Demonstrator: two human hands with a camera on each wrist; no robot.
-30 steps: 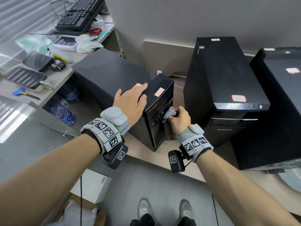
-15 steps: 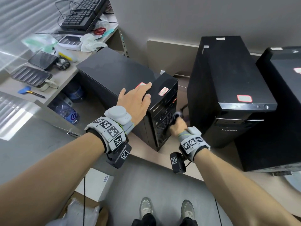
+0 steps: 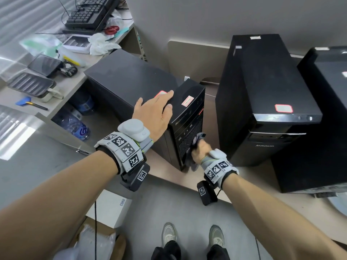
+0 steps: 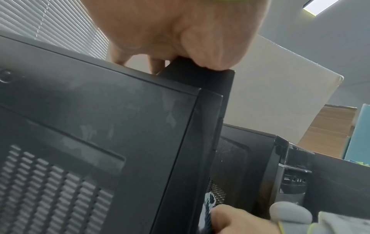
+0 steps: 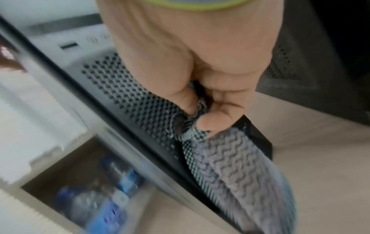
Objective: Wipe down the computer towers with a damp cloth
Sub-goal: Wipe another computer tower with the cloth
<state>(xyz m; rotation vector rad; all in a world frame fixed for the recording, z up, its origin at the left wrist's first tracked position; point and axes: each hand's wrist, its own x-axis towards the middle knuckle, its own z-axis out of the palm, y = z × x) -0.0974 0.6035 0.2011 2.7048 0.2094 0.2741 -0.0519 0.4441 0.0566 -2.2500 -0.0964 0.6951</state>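
Head view, left to right: a pale desk [image 3: 62, 87] carries a black keyboard [image 3: 88, 14] and two dark phones [image 3: 45, 64], with blue-labelled water bottles [image 3: 75, 126] on the floor beneath. Just beside it stands a black Lenovo computer tower [image 3: 131, 79]; the left hand [image 3: 154, 113] rests flat on its top near the front edge, fingers straight and relaxed, touching a red-bordered sticker [image 3: 161, 93]. Lower down, the right hand [image 3: 201, 149] grips a grey knitted cloth [image 3: 197, 139] bunched in its curled fingers and presses it against the tower's perforated front grille [image 3: 189, 141]. Right wrist view shows the cloth's wavy weave hanging below the fingers against that mesh. Further right stand a second black tower [image 3: 268, 87] and a third black tower [image 3: 326, 113], close together.
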